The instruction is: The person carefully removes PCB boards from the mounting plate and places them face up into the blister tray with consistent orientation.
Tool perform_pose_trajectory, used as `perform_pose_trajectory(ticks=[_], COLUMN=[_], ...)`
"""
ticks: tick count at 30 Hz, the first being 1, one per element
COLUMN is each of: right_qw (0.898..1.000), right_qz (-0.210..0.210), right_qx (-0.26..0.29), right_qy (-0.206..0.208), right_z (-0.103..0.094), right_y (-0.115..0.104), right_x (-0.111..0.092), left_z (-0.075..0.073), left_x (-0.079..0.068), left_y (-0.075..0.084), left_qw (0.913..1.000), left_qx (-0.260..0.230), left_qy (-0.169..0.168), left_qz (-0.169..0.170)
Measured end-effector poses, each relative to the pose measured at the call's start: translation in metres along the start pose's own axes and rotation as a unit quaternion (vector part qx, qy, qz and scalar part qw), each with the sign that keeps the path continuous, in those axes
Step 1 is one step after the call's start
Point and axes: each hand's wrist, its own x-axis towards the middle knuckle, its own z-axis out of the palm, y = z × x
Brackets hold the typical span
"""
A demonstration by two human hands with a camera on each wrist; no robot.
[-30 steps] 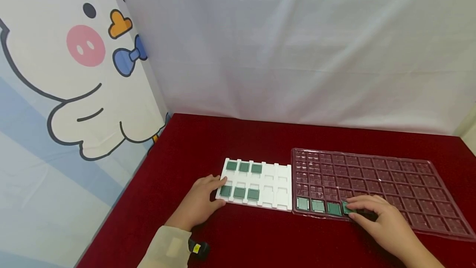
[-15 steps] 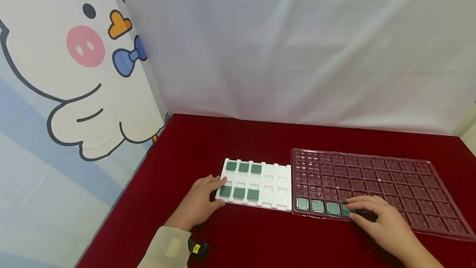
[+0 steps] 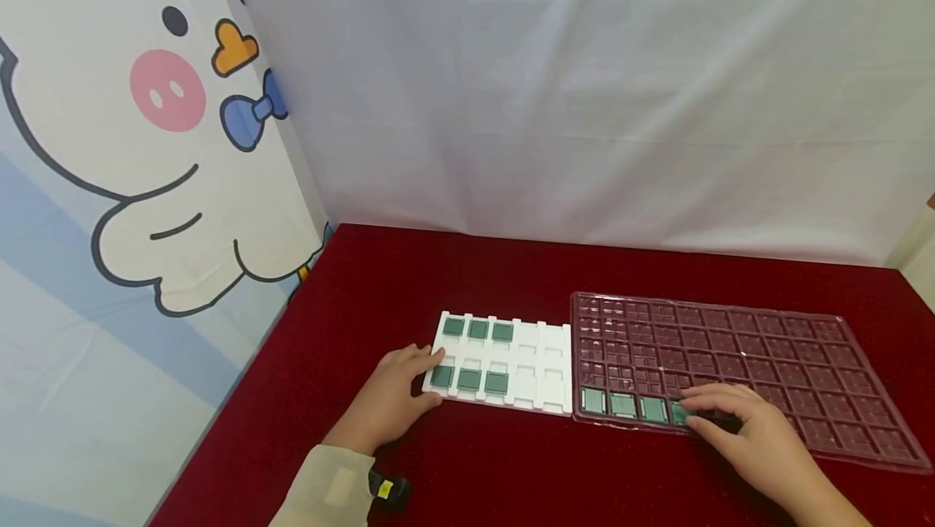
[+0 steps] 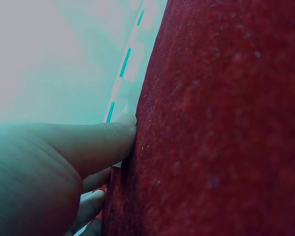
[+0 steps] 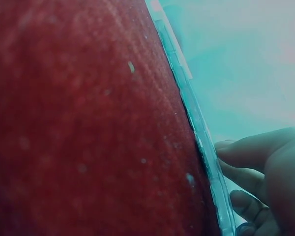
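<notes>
A white tray (image 3: 549,387) lies left of centre in the head view, with two rows of dark green square chips in its left pockets. My left hand (image 3: 394,393) rests at its left end, index fingertip on the edge and thumb at the near corner. To the right is a clear plastic tray (image 3: 774,381) with many pockets. Its near row holds paler green chips at the left, such as the ribbed chip (image 3: 594,401). My right hand (image 3: 748,429) pinches the last green chip (image 3: 679,412) of that row between thumb and index finger; the hand partly covers it.
Both trays lie almost end to end on a dark red cloth (image 3: 504,462). A white curtain (image 3: 584,105) hangs behind the table, and a cartoon-print sheet (image 3: 80,251) stands at the left. A black strap device (image 3: 390,490) sits at the left wrist.
The chip at my right fingertips looks flatter in its pocket than a second ago, and the chip beside it appears paler. Both hands have stayed nearly still.
</notes>
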Motion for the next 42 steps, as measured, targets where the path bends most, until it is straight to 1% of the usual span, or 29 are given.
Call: perform_pose_trajectory(ticks=[5, 11, 13, 19, 23, 25, 30, 42], right_qw=[1.0, 1.0, 1.0, 1.0, 1.0, 1.0, 1.0, 0.999], right_qz=[-0.003, 0.014, 0.014, -0.009, -0.011, -0.007, -0.002, -0.015], right_qx=[0.004, 0.015, 0.01, 0.002, 0.004, 0.002, 0.019, 0.041], right_qy=[0.004, -0.008, -0.007, 0.014, 0.016, 0.012, -0.002, -0.007], right_z=[-0.002, -0.007, -0.009, -0.01, -0.008, -0.006, -0.001, 0.012], right_y=[-0.003, -0.007, -0.008, -0.011, -0.016, -0.02, -0.028, -0.04], right_x=[0.003, 0.006, 0.007, 0.012, 0.014, 0.015, 0.018, 0.023], left_z=[-0.001, -0.002, -0.003, -0.004, -0.003, -0.003, -0.002, -0.002], left_x=[0.0, 0.0, 0.0, 0.0, -0.001, -0.001, -0.001, -0.001], left_y=[0.0, 0.002, 0.003, 0.004, 0.004, 0.004, 0.003, 0.004], left_qw=[1.0, 0.9999, 0.9999, 0.9999, 0.9999, 0.9999, 1.0, 1.0], left_qx=[0.006, 0.01, 0.01, 0.011, 0.01, 0.01, 0.009, 0.009], left_qy=[0.001, 0.001, 0.0, 0.0, 0.0, -0.001, 0.002, 0.002], left_qz=[0.002, 0.005, 0.005, 0.002, 0.002, 0.002, 0.003, 0.003])
